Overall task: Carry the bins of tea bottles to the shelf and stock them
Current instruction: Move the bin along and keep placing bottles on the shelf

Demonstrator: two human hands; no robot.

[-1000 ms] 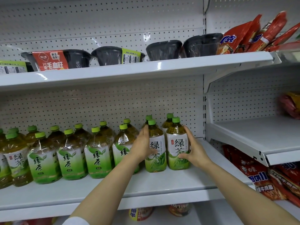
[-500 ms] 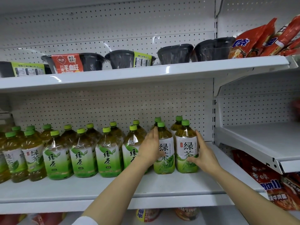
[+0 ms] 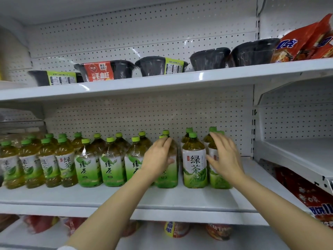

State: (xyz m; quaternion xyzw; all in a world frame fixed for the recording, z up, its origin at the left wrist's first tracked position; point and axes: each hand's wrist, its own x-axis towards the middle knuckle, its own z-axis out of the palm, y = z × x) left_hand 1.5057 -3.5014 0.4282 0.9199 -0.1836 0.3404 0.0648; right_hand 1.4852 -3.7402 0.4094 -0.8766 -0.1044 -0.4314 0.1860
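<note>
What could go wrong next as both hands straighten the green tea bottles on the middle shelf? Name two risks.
1. The left hand and right hand touch packed front bottles; a nudge might topple neighbours domino-style.
2. These bottles stand fairly near the shelf edge, so pulling one forward could drop it.

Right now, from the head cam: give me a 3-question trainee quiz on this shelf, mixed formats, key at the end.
1. True or false: the left hand lies on a front-row tea bottle.
2. What colour are the bottle caps?
3. The black bowls sit: A) on the shelf above the tea bottles, B) beside the tea, C) below the tea.

Key: 1 true; 2 green; 3 A. The right hand covers the rightmost front-row bottle, and one labelled bottle stands untouched between the hands.
</note>
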